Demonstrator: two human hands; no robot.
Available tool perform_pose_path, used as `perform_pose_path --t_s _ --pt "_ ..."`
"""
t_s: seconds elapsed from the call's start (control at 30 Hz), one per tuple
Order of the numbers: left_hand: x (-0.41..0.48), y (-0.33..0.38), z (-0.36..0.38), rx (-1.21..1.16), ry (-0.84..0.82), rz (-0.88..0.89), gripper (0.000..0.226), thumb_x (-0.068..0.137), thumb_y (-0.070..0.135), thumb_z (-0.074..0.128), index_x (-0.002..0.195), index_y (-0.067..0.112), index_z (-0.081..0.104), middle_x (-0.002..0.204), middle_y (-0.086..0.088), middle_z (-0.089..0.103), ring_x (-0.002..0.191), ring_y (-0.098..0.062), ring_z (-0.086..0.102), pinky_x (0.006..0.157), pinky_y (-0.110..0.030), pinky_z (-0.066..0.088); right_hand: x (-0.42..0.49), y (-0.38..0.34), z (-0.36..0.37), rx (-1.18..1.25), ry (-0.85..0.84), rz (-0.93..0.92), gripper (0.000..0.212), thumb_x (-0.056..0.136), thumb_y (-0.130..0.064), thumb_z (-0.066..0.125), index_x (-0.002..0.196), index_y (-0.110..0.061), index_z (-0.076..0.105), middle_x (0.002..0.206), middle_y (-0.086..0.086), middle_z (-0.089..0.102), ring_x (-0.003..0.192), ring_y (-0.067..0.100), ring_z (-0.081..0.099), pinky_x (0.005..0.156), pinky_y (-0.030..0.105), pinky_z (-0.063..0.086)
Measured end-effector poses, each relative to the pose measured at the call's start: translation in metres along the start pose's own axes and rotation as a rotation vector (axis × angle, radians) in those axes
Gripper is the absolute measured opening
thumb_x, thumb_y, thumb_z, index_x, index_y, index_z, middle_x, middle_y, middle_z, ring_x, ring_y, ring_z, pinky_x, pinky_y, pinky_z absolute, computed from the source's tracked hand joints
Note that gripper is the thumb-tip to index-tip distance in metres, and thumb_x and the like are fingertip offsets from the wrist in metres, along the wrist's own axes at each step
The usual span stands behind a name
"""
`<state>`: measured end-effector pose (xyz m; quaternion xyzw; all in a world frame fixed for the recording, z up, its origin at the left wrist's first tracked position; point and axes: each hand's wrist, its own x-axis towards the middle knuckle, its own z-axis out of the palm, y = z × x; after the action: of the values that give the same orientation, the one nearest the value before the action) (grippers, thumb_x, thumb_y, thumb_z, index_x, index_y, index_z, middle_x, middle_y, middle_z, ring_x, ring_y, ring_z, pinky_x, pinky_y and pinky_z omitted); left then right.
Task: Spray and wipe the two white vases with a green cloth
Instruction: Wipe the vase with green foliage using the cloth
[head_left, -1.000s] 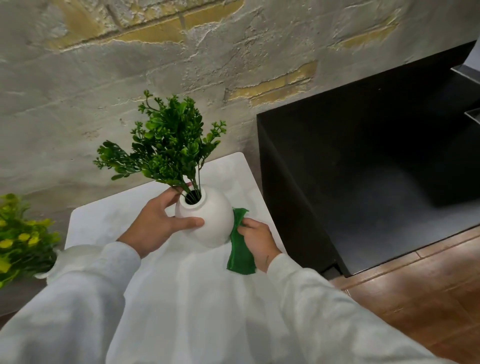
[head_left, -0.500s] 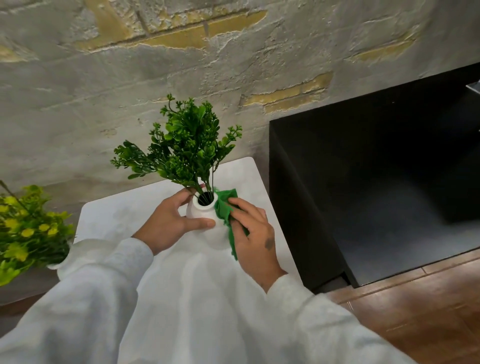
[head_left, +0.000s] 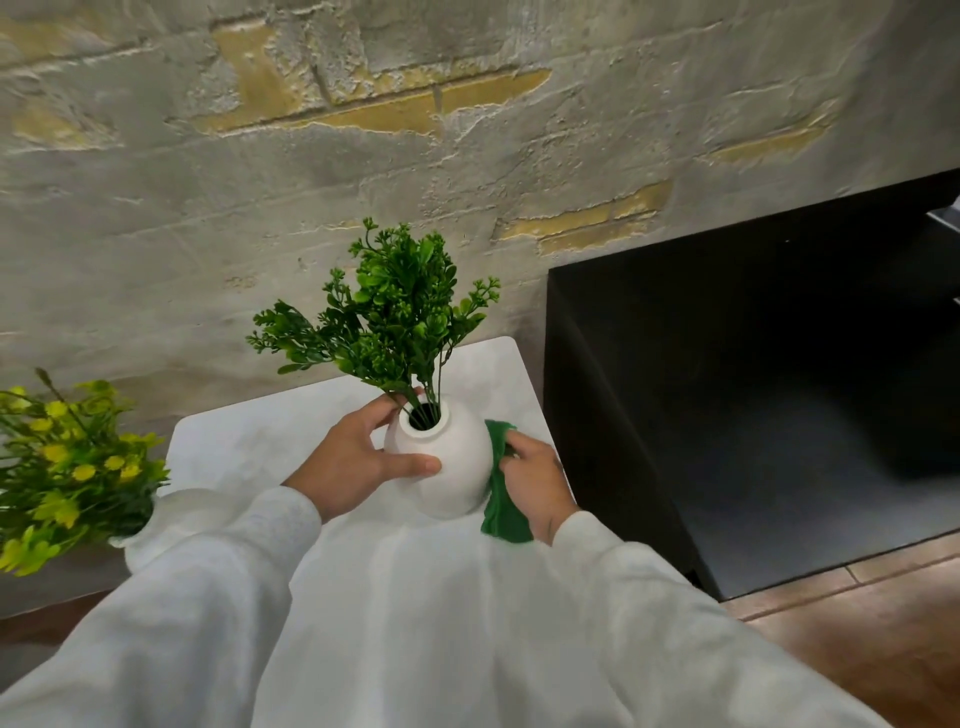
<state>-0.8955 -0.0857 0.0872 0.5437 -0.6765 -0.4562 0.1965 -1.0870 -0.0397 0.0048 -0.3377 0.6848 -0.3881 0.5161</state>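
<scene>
Tilted between both hands above the table (head_left: 249, 441), the white vase (head_left: 447, 467) looks hard, slick, breakable and top-heavy with foliage (head_left: 400, 306): left hand (head_left: 358, 462) clasps its shoulder below the mouth, right hand (head_left: 535, 483) clutches green cloth (head_left: 501, 512) against the opposite flank.

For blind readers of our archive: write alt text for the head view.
A person's left hand grips a round white vase of green sprigs while the right hand presses a green cloth to its side. A second white vase with yellow-green foliage stands left.
</scene>
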Motion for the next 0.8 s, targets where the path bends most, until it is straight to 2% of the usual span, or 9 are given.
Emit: perform_pose_path --t_s 0.1,0.23,0.3,0.37,0.53,0.6,0.67,0.73,0.8 --pt "0.001 -0.003 -0.001 -0.012 -0.006 0.003 0.072 0.061 0.035 0.089 0.125 0.040 0.057 0.119 0.026 0.063 0.117 0.009 0.050 0.093 -0.021 0.038 -0.006 -0.021 -0.004 -0.017 0.044 -0.166 0.043 0.092 -0.001 0.042 0.108 -0.027 0.073 0.098 -0.009 0.069 0.093 0.016 0.060 0.078 0.020 0.049" --pt "0.001 -0.003 -0.002 -0.033 -0.027 0.011 0.070 0.059 0.038 0.089 0.122 0.040 0.059 0.119 0.022 0.064 0.119 0.000 0.054 0.097 -0.030 0.044 -0.029 -0.026 0.010 -0.159 0.164 -0.564 0.043 0.092 0.005 0.046 0.118 -0.018 0.071 0.123 -0.010 0.065 0.111 0.011 0.051 0.095 0.006 0.036" --pt "0.002 -0.003 -0.002 -0.037 -0.037 0.016 0.069 0.061 0.033 0.089 0.123 0.039 0.059 0.120 0.020 0.065 0.118 -0.001 0.055 0.095 -0.029 0.046 -0.037 -0.020 0.015 -0.214 0.213 -0.667 0.041 0.094 0.005 0.047 0.120 -0.017 0.070 0.126 -0.009 0.064 0.113 0.009 0.048 0.098 0.007 0.036" --pt "0.002 -0.002 -0.002 -0.037 -0.047 0.013 0.070 0.063 0.029 0.089 0.125 0.037 0.058 0.120 0.020 0.065 0.115 0.001 0.056 0.089 -0.020 0.046 -0.041 -0.015 0.013 -0.216 0.237 -0.736 0.041 0.093 0.005 0.047 0.121 -0.014 0.070 0.126 -0.007 0.065 0.113 0.010 0.049 0.100 0.012 0.040" --pt "0.002 0.002 -0.003 -0.036 -0.070 0.020 0.071 0.065 0.024 0.087 0.128 0.035 0.057 0.119 0.024 0.064 0.111 0.009 0.056 0.080 -0.005 0.044 -0.028 -0.027 -0.001 -0.330 0.135 -0.715 0.047 0.089 0.009 0.045 0.119 -0.016 0.071 0.124 -0.007 0.067 0.109 0.016 0.052 0.099 0.013 0.039" --pt "0.002 0.003 -0.003 -0.032 -0.068 0.021 0.069 0.065 0.023 0.087 0.126 0.035 0.058 0.117 0.023 0.065 0.109 0.009 0.057 0.083 -0.010 0.045 -0.007 -0.042 -0.002 -0.430 0.050 -0.678 0.047 0.085 0.009 0.041 0.112 -0.014 0.072 0.119 -0.003 0.068 0.102 0.026 0.054 0.096 0.028 0.045" --pt "0.001 0.003 -0.003 -0.034 -0.071 0.013 0.066 0.066 0.023 0.087 0.123 0.037 0.059 0.116 0.022 0.066 0.108 0.007 0.058 0.086 -0.016 0.045 0.008 -0.055 -0.002 -0.474 -0.020 -0.645 0.049 0.080 0.006 0.037 0.105 -0.014 0.073 0.115 0.001 0.070 0.099 0.035 0.056 0.091 0.036 0.049" --pt "0.000 0.004 -0.003 -0.050 -0.077 0.011 0.065 0.067 0.022 0.087 0.123 0.038 0.059 0.115 0.022 0.066 0.108 0.006 0.059 0.081 -0.011 0.046 0.009 -0.056 0.000 -0.485 -0.019 -0.650 0.049 0.080 0.008 0.038 0.104 -0.014 0.073 0.114 0.002 0.070 0.098 0.036 0.056 0.091 0.034 0.048" --pt "0.000 0.003 -0.001 -0.082 -0.083 0.011 0.068 0.067 0.018 0.086 0.126 0.035 0.058 0.116 0.021 0.066 0.107 0.005 0.059 0.076 -0.007 0.048 -0.008 -0.045 0.002 -0.465 0.069 -0.702 0.048 0.083 0.010 0.041 0.109 -0.014 0.073 0.118 -0.001 0.069 0.099 0.028 0.053 0.092 0.022 0.042"
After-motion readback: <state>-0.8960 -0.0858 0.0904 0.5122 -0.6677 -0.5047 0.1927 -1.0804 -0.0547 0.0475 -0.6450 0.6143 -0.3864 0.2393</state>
